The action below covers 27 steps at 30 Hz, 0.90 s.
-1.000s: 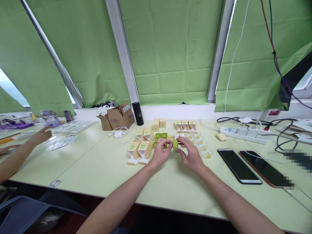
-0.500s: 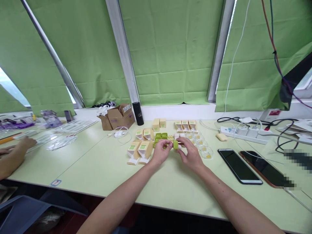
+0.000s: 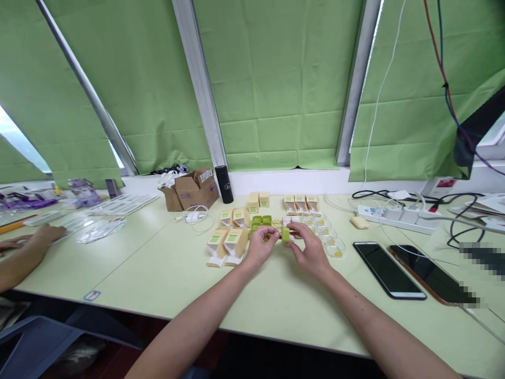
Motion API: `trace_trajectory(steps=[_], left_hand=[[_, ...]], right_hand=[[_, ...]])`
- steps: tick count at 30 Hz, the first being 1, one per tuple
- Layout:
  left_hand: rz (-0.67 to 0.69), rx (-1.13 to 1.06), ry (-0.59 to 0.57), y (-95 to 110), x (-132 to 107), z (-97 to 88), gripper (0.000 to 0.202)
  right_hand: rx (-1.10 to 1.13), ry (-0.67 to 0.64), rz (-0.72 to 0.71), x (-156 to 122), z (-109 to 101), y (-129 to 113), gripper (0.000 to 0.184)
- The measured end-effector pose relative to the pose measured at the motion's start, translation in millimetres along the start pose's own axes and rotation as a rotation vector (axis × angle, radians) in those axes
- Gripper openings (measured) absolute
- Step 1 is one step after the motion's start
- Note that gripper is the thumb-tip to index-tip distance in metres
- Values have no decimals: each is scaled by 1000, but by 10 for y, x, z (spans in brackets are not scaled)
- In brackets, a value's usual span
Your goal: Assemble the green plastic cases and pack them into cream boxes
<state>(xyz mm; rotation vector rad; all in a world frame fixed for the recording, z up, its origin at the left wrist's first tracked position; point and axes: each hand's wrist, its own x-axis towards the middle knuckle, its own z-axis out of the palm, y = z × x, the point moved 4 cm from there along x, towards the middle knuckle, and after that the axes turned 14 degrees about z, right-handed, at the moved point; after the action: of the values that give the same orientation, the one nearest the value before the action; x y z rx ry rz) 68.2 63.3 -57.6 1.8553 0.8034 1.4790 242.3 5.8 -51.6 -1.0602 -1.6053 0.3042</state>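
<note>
Between my hands is a small green plastic piece [image 3: 285, 235], with the thumb and fingers of my right hand [image 3: 310, 249] closed on it. My left hand [image 3: 261, 245] is pinched just left of it; what its fingertips hold, if anything, is too small to make out. Several green square cups [image 3: 257, 218] sit behind my left hand, with small yellowish pieces [image 3: 276, 226] beside them. Clear dishes with yellow bits [image 3: 334, 247] stand to the right of my right hand. Cream boxes with green-windowed tops [image 3: 235, 239] stand left of my left hand.
More cream boxes [image 3: 300, 204] stand at the back. Two phones [image 3: 389, 269] lie right, near a power strip [image 3: 398, 216] with cables. A cardboard box [image 3: 195, 192] and black bottle [image 3: 224, 184] stand back left. Another person's hand [image 3: 49, 232] works over trays at far left.
The green piece has turned slightly in my right hand's fingers; my hands stay almost in place. At far left, the other person's hand has shifted a little to the right.
</note>
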Motion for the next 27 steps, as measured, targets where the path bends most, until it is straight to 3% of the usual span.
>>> trace_trajectory(steps=[27], left_hand=[[-48,-178,21,47,14,10,36]], right_hand=[[18,27,1,8,-18,-26,38]])
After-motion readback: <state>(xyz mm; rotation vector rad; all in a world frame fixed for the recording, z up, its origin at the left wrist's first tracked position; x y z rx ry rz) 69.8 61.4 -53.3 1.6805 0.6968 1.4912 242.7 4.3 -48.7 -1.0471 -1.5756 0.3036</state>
